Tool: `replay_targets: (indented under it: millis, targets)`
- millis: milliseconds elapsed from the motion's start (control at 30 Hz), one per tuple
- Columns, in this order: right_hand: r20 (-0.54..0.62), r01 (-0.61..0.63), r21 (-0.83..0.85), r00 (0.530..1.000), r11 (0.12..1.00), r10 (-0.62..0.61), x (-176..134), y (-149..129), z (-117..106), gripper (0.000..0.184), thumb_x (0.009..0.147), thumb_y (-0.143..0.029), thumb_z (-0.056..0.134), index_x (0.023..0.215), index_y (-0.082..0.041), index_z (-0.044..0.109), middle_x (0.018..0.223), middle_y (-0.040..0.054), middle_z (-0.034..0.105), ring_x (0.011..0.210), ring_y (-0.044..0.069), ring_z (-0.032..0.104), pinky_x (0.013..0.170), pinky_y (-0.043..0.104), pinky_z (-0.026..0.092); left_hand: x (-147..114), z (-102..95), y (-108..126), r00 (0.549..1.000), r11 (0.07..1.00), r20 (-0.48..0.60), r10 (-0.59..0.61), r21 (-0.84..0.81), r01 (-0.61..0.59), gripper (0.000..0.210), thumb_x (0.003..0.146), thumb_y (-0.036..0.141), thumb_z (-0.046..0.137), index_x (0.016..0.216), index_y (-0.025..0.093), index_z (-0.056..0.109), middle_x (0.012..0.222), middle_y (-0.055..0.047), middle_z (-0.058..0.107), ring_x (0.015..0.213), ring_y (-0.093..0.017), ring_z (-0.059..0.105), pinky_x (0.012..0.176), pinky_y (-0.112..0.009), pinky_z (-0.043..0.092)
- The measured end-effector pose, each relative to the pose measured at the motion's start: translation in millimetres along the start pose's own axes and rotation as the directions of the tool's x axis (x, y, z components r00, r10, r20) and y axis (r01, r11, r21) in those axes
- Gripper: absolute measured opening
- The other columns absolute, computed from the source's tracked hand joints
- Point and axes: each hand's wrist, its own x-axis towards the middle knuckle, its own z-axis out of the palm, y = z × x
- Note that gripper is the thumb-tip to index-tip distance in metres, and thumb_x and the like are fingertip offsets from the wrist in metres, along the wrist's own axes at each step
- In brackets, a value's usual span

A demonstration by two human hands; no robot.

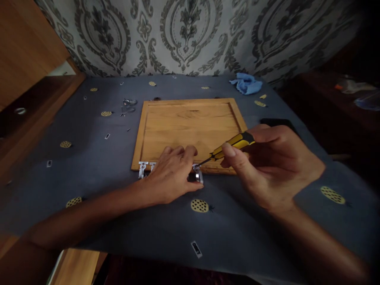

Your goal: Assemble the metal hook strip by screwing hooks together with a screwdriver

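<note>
I see grey patterned cloth (89, 166) over table, wooden cabinet door (187, 130) flat on it, beyond my fingertips. My right hand (267, 166) clenched round yellow-black screwdriver (228, 147), tip at metal hinge (196, 174). My left hand (172, 174) lies over hinge, fingers loose, hiding most of it; second hinge (142, 168) just left of knuckles. Blue rag (246, 84) far beyond; small parts (129, 103) blurred.
</note>
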Motion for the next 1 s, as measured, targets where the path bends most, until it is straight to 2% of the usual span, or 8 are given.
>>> replay_targets:
  millis: [167, 333, 400, 500, 600, 800, 900, 1000]
  targets:
    - [-0.018, 0.010, -0.048, 1.000, 0.999, -0.011, -1, 1, 0, 0.020, 0.083, -0.035, 0.082, 0.090, -0.031, 0.064, 0.084, 0.0001, 0.059, 0.057, 0.014, 0.057, 0.050, 0.035, 0.055, 0, 1.1, -1, 1.000, 1.000, -0.009, 0.012, -0.001, -0.012, 0.055, 0.081, 0.040, 0.083, 0.118, 0.017, 0.049, 0.108, -0.008, 0.068, 0.111, -0.031, 0.062, 0.098, -0.043, 0.044]
    - [0.002, 0.008, -0.068, 1.000, 0.998, -0.008, -1, 2, -1, 0.022, 0.081, -0.039, 0.084, 0.091, -0.032, 0.066, 0.084, 0.0012, 0.061, 0.056, 0.016, 0.056, 0.048, 0.037, 0.053, 1, 2.0, -2, 1.000, 1.000, -0.020, 0.024, 0.003, -0.024, 0.056, 0.081, 0.040, 0.083, 0.118, 0.017, 0.048, 0.107, -0.008, 0.068, 0.109, -0.031, 0.063, 0.097, -0.044, 0.044]
    - [0.048, 0.009, -0.041, 0.999, 0.999, -0.007, 2, 1, -3, 0.023, 0.081, -0.037, 0.084, 0.095, -0.033, 0.067, 0.085, 0.0003, 0.064, 0.056, 0.015, 0.056, 0.049, 0.035, 0.053, 1, 2.4, -3, 0.999, 1.000, -0.031, 0.031, 0.001, -0.031, 0.055, 0.080, 0.040, 0.083, 0.116, 0.018, 0.048, 0.107, -0.008, 0.068, 0.110, -0.031, 0.063, 0.097, -0.043, 0.044]
    - [0.192, 0.030, -0.024, 0.981, 0.999, -0.025, 11, -2, -5, 0.014, 0.088, -0.032, 0.078, 0.100, -0.032, 0.070, 0.092, 0.0012, 0.070, 0.060, 0.014, 0.059, 0.051, 0.032, 0.053, 0, 3.5, -3, 0.998, 0.999, -0.055, 0.039, 0.003, -0.039, 0.052, 0.081, 0.038, 0.083, 0.114, 0.018, 0.048, 0.107, -0.008, 0.068, 0.110, -0.031, 0.063, 0.096, -0.043, 0.044]
    - [0.270, 0.076, -0.019, 0.960, 0.997, -0.068, 19, -5, -8, 0.006, 0.091, -0.028, 0.075, 0.087, -0.029, 0.070, 0.088, 0.0028, 0.070, 0.071, 0.016, 0.062, 0.051, 0.030, 0.051, -1, 4.3, -3, 0.998, 0.999, -0.056, 0.037, 0.006, -0.037, 0.051, 0.081, 0.039, 0.082, 0.114, 0.019, 0.048, 0.105, -0.007, 0.068, 0.109, -0.031, 0.063, 0.095, -0.043, 0.045]
    - [0.202, -0.010, -0.001, 0.979, 1.000, 0.010, 15, -9, -4, 0.023, 0.080, -0.037, 0.085, 0.076, -0.027, 0.064, 0.078, 0.0009, 0.063, 0.062, 0.014, 0.056, 0.042, 0.028, 0.045, 0, 4.5, -3, 0.998, 0.999, -0.045, 0.037, 0.014, -0.037, 0.053, 0.081, 0.041, 0.082, 0.116, 0.018, 0.049, 0.105, -0.007, 0.068, 0.110, -0.030, 0.062, 0.096, -0.043, 0.045]
    - [0.137, -0.070, -0.002, 0.988, 0.998, 0.069, 11, -10, -2, 0.024, 0.078, -0.036, 0.087, 0.076, -0.027, 0.065, 0.077, 0.0006, 0.065, 0.061, 0.014, 0.059, 0.044, 0.028, 0.048, 0, 4.6, -3, 0.998, 0.999, -0.043, 0.041, 0.024, -0.040, 0.055, 0.081, 0.042, 0.082, 0.118, 0.017, 0.049, 0.106, -0.008, 0.068, 0.110, -0.030, 0.062, 0.095, -0.043, 0.045]
    - [0.173, -0.154, 0.070, 0.975, 0.986, 0.140, 12, -11, -3, 0.020, 0.079, -0.036, 0.086, 0.085, -0.028, 0.069, 0.080, -0.0001, 0.069, 0.058, 0.013, 0.062, 0.043, 0.027, 0.049, -1, 4.0, -3, 0.999, 0.999, -0.038, 0.028, 0.023, -0.027, 0.055, 0.081, 0.041, 0.082, 0.118, 0.017, 0.049, 0.107, -0.008, 0.068, 0.110, -0.031, 0.062, 0.095, -0.044, 0.045]
